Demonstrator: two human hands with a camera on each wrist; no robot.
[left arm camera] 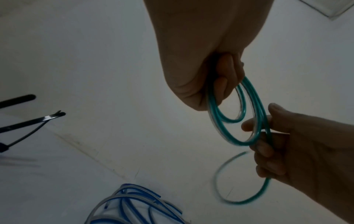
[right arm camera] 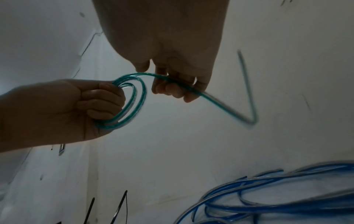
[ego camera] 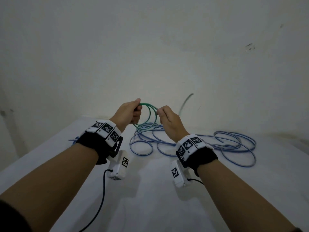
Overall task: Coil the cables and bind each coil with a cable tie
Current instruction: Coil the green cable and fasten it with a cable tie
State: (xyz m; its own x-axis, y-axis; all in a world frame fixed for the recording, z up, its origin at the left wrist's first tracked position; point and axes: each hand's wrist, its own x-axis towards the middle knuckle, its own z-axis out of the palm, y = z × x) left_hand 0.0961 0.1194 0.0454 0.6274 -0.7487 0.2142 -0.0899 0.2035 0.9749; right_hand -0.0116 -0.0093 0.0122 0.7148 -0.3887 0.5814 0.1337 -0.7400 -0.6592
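A green cable (ego camera: 149,114) is wound into a small coil held above the table. My left hand (ego camera: 129,113) grips the coil's left side, fingers curled through the loops (left arm camera: 228,106). My right hand (ego camera: 167,119) pinches the coil's right side and holds the strand (right arm camera: 178,84) running out of it. The green cable's free tail (right arm camera: 247,84) swings blurred to the right of that hand. A blue cable (ego camera: 192,143) lies loose and tangled on the white table (ego camera: 150,198) below and right of the hands. Black cable ties (left arm camera: 32,122) lie at the left.
A pale wall (ego camera: 150,47) rises right behind the table's far edge. Wrist camera boxes with black leads (ego camera: 102,190) hang under both forearms. The blue cable's loops spread to the table's right side (ego camera: 247,154).
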